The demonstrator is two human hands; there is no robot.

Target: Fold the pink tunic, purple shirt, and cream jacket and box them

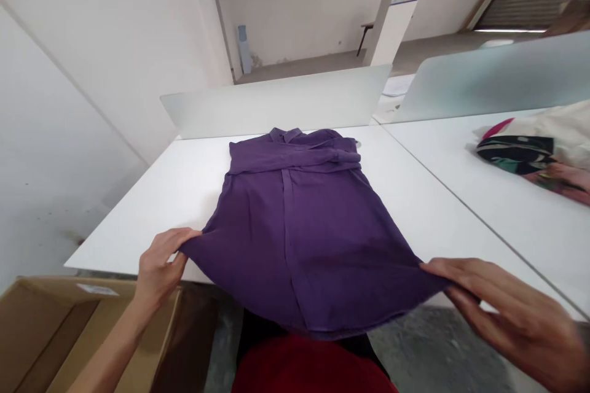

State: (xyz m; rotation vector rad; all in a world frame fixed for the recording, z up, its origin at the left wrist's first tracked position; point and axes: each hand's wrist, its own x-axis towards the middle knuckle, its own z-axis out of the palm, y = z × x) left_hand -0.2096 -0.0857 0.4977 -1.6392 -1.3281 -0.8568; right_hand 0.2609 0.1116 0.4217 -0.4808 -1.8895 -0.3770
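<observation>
Shirt (322,227) | purple, collared, sleeves (295,159) folded across | left hand (161,258), right hand (504,307): pinching hem (322,331)

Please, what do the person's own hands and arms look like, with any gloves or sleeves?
The left hand and the right hand are bare, without gloves. The left forearm has no visible sleeve or watch up to the picture's edge. The right hand is slightly blurred and cut off near the wrist, so a sleeve there cannot be told. A red top is worn.
</observation>
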